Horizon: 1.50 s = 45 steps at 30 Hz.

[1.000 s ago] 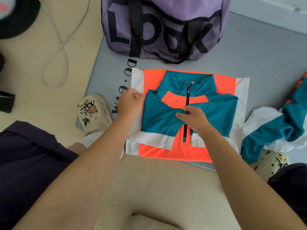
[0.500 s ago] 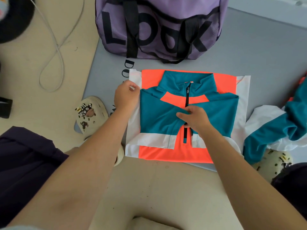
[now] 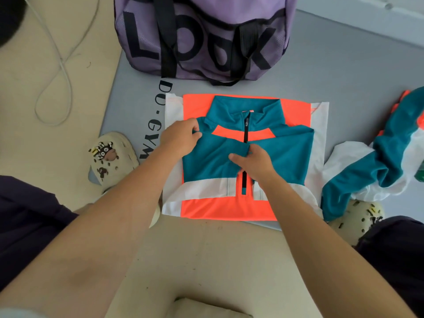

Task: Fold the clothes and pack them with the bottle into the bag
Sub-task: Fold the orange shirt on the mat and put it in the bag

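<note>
At centre frame, on the grey mat [image 3: 344,72], the jacket [image 3: 275,157] lies zip-up with both sleeves crossed over its chest. Left hand [image 3: 181,140] pinches the teal sleeve fabric near the shoulder; right hand [image 3: 254,162] presses flat, fingers straight, where the sleeves meet. A second garment [image 3: 387,157] lies crumpled at right, unfolded. The purple bag [image 3: 204,35] stands above; no bottle can be identified. Risk: slick fabric may slide once either hand lifts, letting the sleeves spring open and skew the next fold.
</note>
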Available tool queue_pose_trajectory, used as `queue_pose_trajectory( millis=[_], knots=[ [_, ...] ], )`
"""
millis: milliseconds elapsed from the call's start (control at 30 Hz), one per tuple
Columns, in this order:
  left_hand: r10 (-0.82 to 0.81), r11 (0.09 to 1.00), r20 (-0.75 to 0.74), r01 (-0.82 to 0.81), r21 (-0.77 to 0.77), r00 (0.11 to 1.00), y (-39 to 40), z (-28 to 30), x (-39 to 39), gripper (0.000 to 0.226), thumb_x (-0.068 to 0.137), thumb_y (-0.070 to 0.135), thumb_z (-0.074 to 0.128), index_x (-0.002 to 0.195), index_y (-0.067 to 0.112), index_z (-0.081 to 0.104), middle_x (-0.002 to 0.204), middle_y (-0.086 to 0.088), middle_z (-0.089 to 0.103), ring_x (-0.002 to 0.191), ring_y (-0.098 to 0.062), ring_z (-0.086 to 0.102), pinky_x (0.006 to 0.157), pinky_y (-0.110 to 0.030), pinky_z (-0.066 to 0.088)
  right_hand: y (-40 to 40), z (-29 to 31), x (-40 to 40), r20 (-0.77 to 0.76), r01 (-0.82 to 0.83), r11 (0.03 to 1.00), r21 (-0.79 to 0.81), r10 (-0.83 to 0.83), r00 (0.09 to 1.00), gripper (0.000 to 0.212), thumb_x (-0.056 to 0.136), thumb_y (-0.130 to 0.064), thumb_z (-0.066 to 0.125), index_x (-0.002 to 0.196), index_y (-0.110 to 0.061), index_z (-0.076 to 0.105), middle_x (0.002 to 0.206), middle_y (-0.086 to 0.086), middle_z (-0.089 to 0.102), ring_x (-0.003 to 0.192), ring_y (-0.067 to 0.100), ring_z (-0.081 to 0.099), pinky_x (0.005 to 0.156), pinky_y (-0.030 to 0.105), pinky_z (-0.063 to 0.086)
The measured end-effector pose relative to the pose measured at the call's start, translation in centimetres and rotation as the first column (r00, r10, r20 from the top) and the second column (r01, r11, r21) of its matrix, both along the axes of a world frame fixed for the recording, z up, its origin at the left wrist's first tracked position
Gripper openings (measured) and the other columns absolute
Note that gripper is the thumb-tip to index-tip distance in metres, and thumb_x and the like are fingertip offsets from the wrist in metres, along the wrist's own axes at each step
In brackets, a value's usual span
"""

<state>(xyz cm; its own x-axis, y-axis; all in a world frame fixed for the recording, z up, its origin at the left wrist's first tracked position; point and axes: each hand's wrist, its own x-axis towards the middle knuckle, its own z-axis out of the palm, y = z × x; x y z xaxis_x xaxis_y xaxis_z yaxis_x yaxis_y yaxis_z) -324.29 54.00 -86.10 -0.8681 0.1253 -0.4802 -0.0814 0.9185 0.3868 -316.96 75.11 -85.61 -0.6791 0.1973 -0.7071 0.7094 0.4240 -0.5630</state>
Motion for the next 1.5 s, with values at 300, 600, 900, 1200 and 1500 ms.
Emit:
queue_pose_trajectory(
  millis=[300,600,900,1200,1500],
  knots=[
    [0.036,0.999,-0.085,-0.039,-0.034,0.996,-0.1,-0.4,0.8,0.012,0.099,0.031,0.052,0.1,0.019,0.053,0.082,0.001,0.059,0.077,-0.026,0.054,0.061,-0.032,0.035,0.9,0.0,2.1,-0.004,0.009,1.0,0.028,-0.009,1.0,0.041,0.084,-0.032,0.067,0.06,-0.019,0.037,0.053,-0.007,0.037,0.048,0.01,0.034,0.048,0.023,0.032],
    [-0.076,0.995,-0.078,0.08,0.054,0.994,6.6,2.5,6.6,0.014,0.094,0.029,0.055,0.098,0.016,0.055,0.096,-0.002,0.06,0.088,-0.026,0.059,0.065,-0.032,0.036,3.0,1.4,4.7,-0.036,0.049,0.97,0.24,-0.042,0.998,0.018,0.08,-0.018,0.068,0.089,-0.014,0.052,0.078,0.001,0.059,0.07,0.018,0.055,0.055,0.024,0.04],
    [-0.143,0.99,0.051,0.143,0.004,0.988,11.5,2.1,13.0,0.067,0.089,0.034,0.059,0.149,0.021,0.033,0.129,-0.01,0.04,0.117,-0.03,0.038,0.09,-0.043,0.045,13.6,2.8,10.4,0.013,0.215,0.845,0.49,-0.254,0.967,0.068,0.079,-0.043,0.075,0.126,-0.003,0.045,0.126,0.015,0.047,0.119,0.033,0.046,0.095,0.043,0.042],
    [-0.148,0.989,0.209,0.151,0.003,0.967,11.8,2.0,12.4,0.064,0.09,0.05,0.052,0.15,0.038,0.031,0.136,-0.008,0.029,0.125,-0.028,0.028,0.104,-0.043,0.037,15.7,2.0,11.8,0.217,0.043,0.941,0.334,-0.122,0.969,0.049,0.075,-0.051,0.075,0.062,-0.015,0.044,0.06,-0.002,0.044,0.064,0.021,0.05,0.05,0.031,0.032],
    [0.07,0.896,0.404,-0.235,0.376,0.912,19.4,5.4,11.1,0.023,0.087,0.041,0.064,0.083,0.018,0.068,0.081,0.005,0.067,0.084,-0.018,0.065,0.071,-0.028,0.051,15.5,4.7,11.0,0.108,0.255,0.893,-0.37,-0.231,0.967,0.02,0.087,-0.021,0.072,0.096,-0.003,0.068,0.089,0.014,0.07,0.082,0.024,0.063,0.077,0.038,0.052]
  ],
)
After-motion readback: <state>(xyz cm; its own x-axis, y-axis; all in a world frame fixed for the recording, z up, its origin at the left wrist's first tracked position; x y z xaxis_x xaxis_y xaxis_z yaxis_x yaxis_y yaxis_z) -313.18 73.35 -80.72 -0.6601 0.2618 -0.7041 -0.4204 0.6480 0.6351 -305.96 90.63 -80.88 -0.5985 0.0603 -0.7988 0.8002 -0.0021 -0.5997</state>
